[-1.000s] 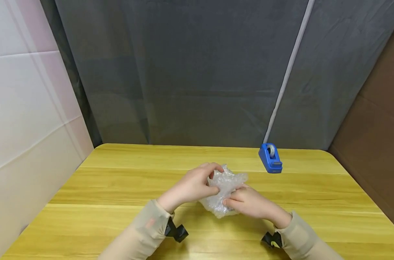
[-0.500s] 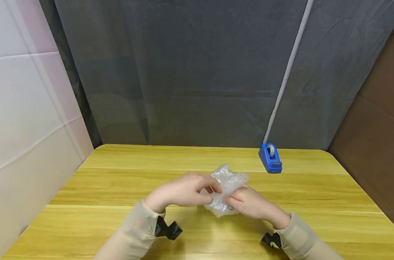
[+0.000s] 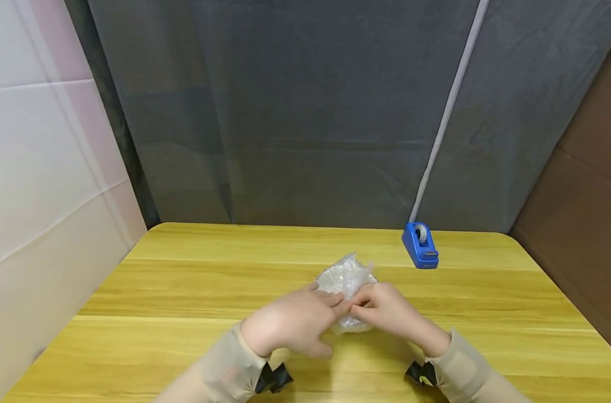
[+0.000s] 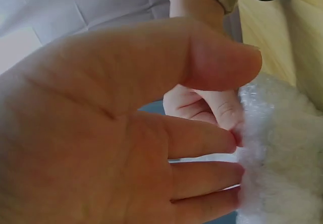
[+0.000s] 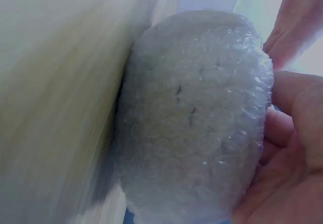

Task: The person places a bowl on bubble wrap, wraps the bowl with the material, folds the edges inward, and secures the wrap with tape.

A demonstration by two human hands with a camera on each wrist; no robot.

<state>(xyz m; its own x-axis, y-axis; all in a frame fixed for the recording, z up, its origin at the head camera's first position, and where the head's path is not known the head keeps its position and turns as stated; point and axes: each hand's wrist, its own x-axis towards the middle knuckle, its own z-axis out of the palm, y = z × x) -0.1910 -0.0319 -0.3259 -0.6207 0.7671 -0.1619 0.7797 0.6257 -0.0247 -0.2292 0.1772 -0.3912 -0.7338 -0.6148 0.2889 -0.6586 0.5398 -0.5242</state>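
A bundle of clear bubble wrap (image 3: 341, 277) sits on the table between both hands; what it encloses cannot be made out. In the right wrist view the bubble wrap (image 5: 192, 118) looks rounded, with a few small dark marks showing through. My right hand (image 3: 390, 309) pinches a fold on top of the wrap between thumb and curled fingers. With fingers nearly straight and thumb held apart, my left hand (image 3: 294, 323) touches the wrap from the left. The left wrist view shows the fingertips of that hand (image 4: 116, 128) against the wrap's edge.
A blue tape dispenser (image 3: 419, 246) with a roll of tape stands at the back right of the wooden table (image 3: 224, 280). Dark cloth (image 3: 295, 123) hangs behind the table. Each wrist carries a small black camera mount.
My left hand drew back left, then came down flatter onto the near side of the wrap, its fingers straightening. The upper flap is folded down. My right hand now pinches higher on the wrap.
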